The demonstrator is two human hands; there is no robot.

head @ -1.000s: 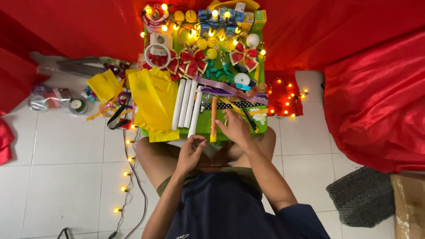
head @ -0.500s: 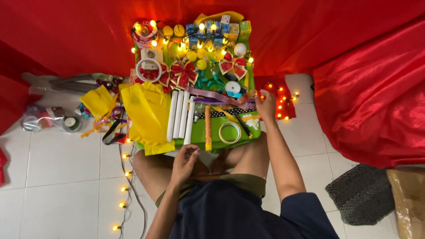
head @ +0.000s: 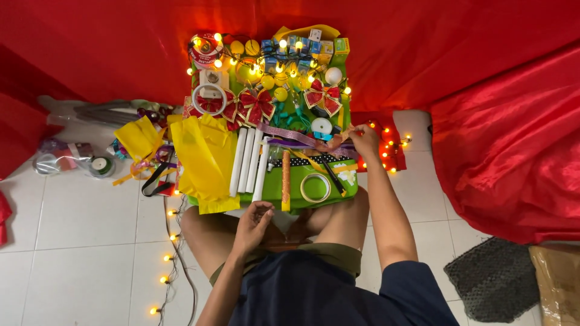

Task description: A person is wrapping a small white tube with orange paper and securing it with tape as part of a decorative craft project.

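Seemingly seated on the white floor tiles (head: pixel 84 241), the person reaches the right hand (head: pixel 364 140) out to the far right edge of the green board (head: pixel 302 175), where its fingers pinch the end of a glittery purple ribbon (head: pixel 290 136) that runs leftward from the hand across the board. Just beneath that hand lie a black dotted ribbon (head: pixel 308 159) and a black pen-like tool (head: pixel 331 175), and a roll of clear tape (head: pixel 315 188) sits nearer the body, below the wrist. Beyond the fingers, a small white tape roll (head: pixel 321 126) and a red bow (head: pixel 322 98) rest among glowing string lights (head: pixel 266 54). To the right of the hand, more lights (head: pixel 389 145) shine on red cloth (head: pixel 501 121).

The left hand (head: pixel 254 219) hangs loosely curled over the lap at the near edge of the board, fingers bent inward; whether it grips anything cannot be told. Directly ahead of its fingertips stand an orange stick (head: pixel 286 180) and three white tubes (head: pixel 248 160), side by side. Further left of it lies folded yellow fabric (head: pixel 205 157), and a strand of lights (head: pixel 166 259) trails down the tiles beside the left knee.
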